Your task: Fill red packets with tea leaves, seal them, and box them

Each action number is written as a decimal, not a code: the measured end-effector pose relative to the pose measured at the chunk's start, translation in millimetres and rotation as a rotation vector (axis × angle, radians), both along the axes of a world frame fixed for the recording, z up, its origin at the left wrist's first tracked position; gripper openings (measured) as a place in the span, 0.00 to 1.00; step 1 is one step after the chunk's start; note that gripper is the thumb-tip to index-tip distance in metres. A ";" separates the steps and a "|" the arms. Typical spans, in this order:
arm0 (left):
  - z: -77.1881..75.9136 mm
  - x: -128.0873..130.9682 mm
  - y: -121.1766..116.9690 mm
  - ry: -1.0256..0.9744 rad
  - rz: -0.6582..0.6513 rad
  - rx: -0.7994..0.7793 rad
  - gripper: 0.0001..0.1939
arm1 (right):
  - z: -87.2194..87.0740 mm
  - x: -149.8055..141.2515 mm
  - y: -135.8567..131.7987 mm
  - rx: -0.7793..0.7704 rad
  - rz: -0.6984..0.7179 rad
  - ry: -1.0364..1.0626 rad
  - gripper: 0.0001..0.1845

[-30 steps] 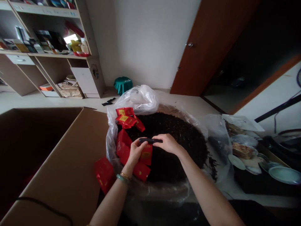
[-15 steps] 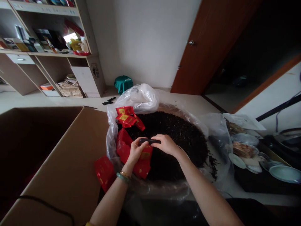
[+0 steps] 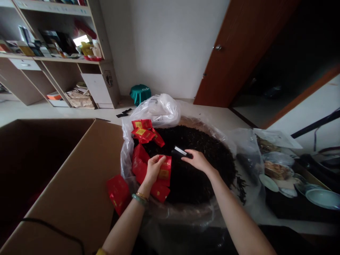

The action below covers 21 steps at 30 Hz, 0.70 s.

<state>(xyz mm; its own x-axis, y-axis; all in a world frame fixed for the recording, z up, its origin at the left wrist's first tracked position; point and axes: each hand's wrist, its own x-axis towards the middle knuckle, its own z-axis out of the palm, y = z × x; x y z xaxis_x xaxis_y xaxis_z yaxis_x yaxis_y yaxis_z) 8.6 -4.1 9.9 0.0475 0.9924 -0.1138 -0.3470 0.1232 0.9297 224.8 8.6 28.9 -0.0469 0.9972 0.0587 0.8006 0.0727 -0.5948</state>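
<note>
Pinched by its top edge in my left hand (image 3: 153, 169) is a red packet (image 3: 164, 172) with a gold label, hanging upright over the dark loose leaves. My right hand (image 3: 199, 161) grips a small black handheld bag sealer (image 3: 180, 152), its white strip showing, just right of the packet and apart from it. Dark dried leaves (image 3: 196, 141), which look like tea, fill a wide round container lined with a clear plastic bag (image 3: 124, 152). Several other red packets (image 3: 143, 134) lie on the leaves at the left, and more red packets sit below my left hand.
An open cardboard box (image 3: 92, 170) stands at the left, beside another red packet (image 3: 118, 194). On the right are a pale dish (image 3: 322, 197) and a clear tub (image 3: 277, 166) of brown pieces. Behind are shelves (image 3: 97, 85), a green-covered bin (image 3: 140, 95) and a brown door (image 3: 215, 63).
The black sealer has come off the packet's top edge and moved right in my right hand, turning so its white strip shows. My left hand still holds the packet in about the same spot.
</note>
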 end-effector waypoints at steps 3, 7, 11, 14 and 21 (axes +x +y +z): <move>1.1 0.3 -1.0 -0.010 0.009 -0.036 0.21 | -20.1 11.7 -1.0 -0.030 0.003 -0.165 0.22; 1.3 1.4 -2.1 -0.045 0.002 -0.056 0.24 | -28.9 4.1 -2.6 0.085 -0.035 -0.093 0.15; -0.6 1.4 -2.3 -0.051 -0.047 -0.055 0.24 | -11.4 -34.2 -3.4 0.107 0.052 0.273 0.18; -5.5 0.2 -0.2 -0.031 -0.063 -0.017 0.25 | 3.4 -61.6 -3.0 0.144 0.134 0.298 0.12; -21.5 -1.5 11.5 -0.161 -0.013 -0.033 0.38 | 19.4 -53.9 19.5 0.153 -0.147 0.560 0.15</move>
<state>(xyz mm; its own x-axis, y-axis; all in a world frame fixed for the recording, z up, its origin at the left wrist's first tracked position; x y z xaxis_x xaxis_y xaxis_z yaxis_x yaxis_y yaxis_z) 7.1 7.4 -11.6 0.0809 0.9874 -0.1357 -0.4897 0.1580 0.8574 170.9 28.1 48.2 0.1706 0.9691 0.1781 0.3765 0.1029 -0.9207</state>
